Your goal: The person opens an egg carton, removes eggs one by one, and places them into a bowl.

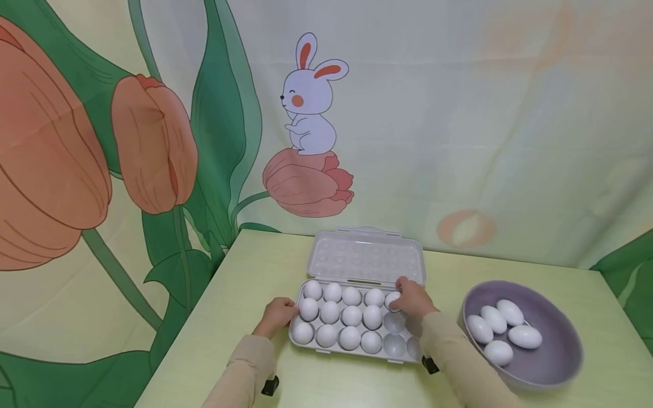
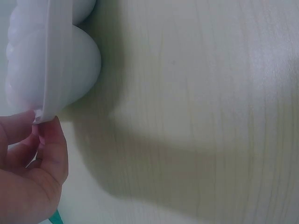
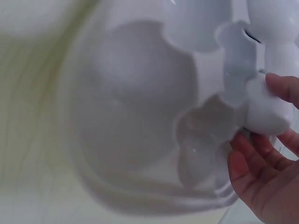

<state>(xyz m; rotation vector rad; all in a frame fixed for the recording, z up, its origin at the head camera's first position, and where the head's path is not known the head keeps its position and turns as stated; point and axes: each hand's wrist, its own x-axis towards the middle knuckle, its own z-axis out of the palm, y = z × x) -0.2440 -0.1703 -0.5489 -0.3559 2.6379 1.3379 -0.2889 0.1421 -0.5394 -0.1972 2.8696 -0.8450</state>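
Note:
A white egg carton [image 1: 357, 349] lies on the table with its see-through lid [image 1: 365, 256] folded back. White eggs [image 1: 352, 316] fill most of its cups, while several cups at the right end hold none. My left hand [image 1: 278, 314] pinches the carton's left rim between thumb and fingers, as the left wrist view [image 2: 39, 158] confirms. My right hand [image 1: 414, 297] holds an egg [image 3: 267, 107] by thumb and fingertips at a back-row cup near the right end. Whether that egg touches the cup's bottom is hidden.
To the right stands a purple bowl [image 1: 561, 345] with several white eggs [image 1: 525, 336] in it, close to my right forearm. A printed cloth [image 1: 459, 113] with a rabbit and tulips hangs behind the pale table [image 1: 214, 340].

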